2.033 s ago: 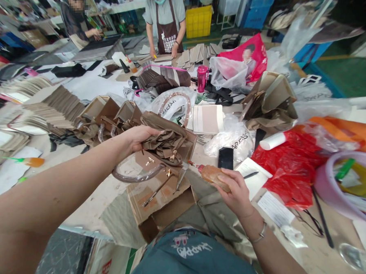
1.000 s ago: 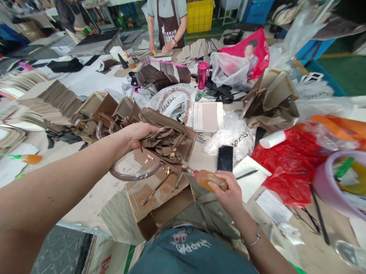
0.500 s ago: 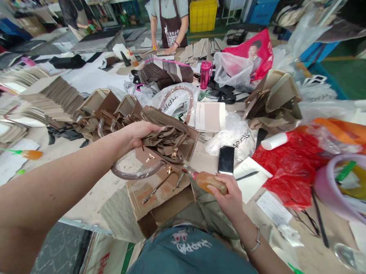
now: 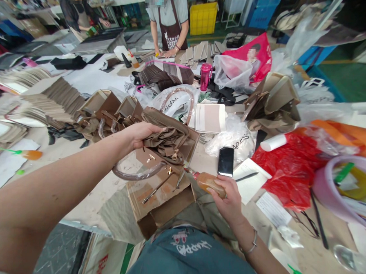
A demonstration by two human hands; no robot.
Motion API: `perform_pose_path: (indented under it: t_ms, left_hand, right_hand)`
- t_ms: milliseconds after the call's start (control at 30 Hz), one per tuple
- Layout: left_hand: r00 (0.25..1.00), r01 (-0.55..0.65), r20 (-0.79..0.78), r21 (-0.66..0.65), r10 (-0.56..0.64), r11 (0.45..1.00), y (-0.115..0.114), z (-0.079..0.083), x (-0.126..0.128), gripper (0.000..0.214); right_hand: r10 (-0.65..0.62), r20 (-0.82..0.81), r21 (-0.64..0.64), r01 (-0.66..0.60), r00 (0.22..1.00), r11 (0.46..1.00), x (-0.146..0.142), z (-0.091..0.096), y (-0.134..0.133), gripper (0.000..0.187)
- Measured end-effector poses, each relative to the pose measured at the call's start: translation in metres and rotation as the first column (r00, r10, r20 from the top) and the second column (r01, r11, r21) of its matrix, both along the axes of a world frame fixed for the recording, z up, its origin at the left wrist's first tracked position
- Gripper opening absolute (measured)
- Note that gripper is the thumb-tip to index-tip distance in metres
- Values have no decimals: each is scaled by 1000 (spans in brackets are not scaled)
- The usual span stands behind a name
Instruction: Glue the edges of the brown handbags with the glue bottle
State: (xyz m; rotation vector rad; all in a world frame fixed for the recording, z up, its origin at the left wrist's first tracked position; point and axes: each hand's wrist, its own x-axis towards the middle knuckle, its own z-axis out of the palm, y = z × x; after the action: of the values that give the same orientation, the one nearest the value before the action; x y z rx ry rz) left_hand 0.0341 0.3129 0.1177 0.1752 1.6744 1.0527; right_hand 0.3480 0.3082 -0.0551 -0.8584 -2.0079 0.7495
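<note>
My left hand (image 4: 143, 135) is closed on the gathered brown lining of a handbag (image 4: 168, 144), its fingers partly hidden in the folds. The bag lies tilted on a cardboard box (image 4: 152, 191), with a plastic-wrapped handle (image 4: 138, 174) curving out at its left. In my right hand (image 4: 227, 198) is a squeeze bottle of amber glue (image 4: 208, 182), gripped around its body. The bottle's nozzle points up and left at the lower edge of the bag; whether it touches, I cannot tell. Gold fittings show on the bag's front.
Right of the bag lie a phone (image 4: 225, 161), a notepad (image 4: 251, 178) and a red plastic bag (image 4: 287, 170). A lilac basin (image 4: 323, 183) stands at the far right. More handbags (image 4: 108, 108) and stacked panels (image 4: 55, 98) fill the left. Across the table a co-worker (image 4: 171, 23) handles flat pieces.
My hands keep nearly the same place, the left on the lining and the right on the glue bottle. Across the table, the co-worker's hands have come closer together.
</note>
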Motion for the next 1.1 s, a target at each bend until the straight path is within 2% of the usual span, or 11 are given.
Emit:
perform_pose_path:
  t_ms: [200, 300, 467, 567, 667, 800, 900, 967, 1000, 1033, 1100]
  left_hand:
    - [1000, 16, 12, 20, -17, 1000, -1, -1, -1, 18]
    - [999, 32, 21, 36, -32, 999, -1, -3, -2, 18]
    - [998, 48, 40, 57, -50, 997, -3, -4, -4, 16]
    - [997, 44, 52, 77, -48, 996, -10, -2, -5, 14]
    - [997, 54, 57, 109, -60, 993, -24, 4, -6, 16]
    - [990, 136, 7, 161, -139, 977, -55, 18, -9, 19]
    - [958, 271, -159, 215, -240, 938, -82, 39, -11, 24]
    - [866, 408, -384, 170, -321, 897, -98, 56, -9, 28]
    - [771, 474, -526, 94, -360, 876, -105, 64, -7, 27]
    - [630, 521, -663, -24, -403, 853, -111, 70, -4, 24]
    - [242, 526, -810, -352, -534, 774, -121, 75, 5, 19]
  right_hand:
    - [-83, -65, -2, 83, 994, 997, -2, 4, 2, 29]
    - [-65, -35, -25, 64, 997, 998, -5, 1, 5, 25]
    - [-8, 0, -244, 8, 1000, 970, -3, -10, -2, 25]
    - [-64, -120, -517, -7, 991, 856, 8, -18, -10, 30]
    - [-109, -358, -715, -197, 927, 671, 28, -29, -20, 42]
    - [-174, -528, -788, -403, 831, 466, 61, -49, -31, 50]
    - [-170, -598, -760, -487, 783, 429, 87, -59, -41, 63]
    - [-222, -603, -767, -482, 766, 423, 103, -58, -51, 60]
    - [-272, -590, -784, -460, 760, 416, 110, -55, -57, 56]
    - [-322, -570, -804, -435, 756, 405, 116, -52, -64, 53]
    - [-374, -525, -837, -384, 764, 390, 125, -43, -77, 50]
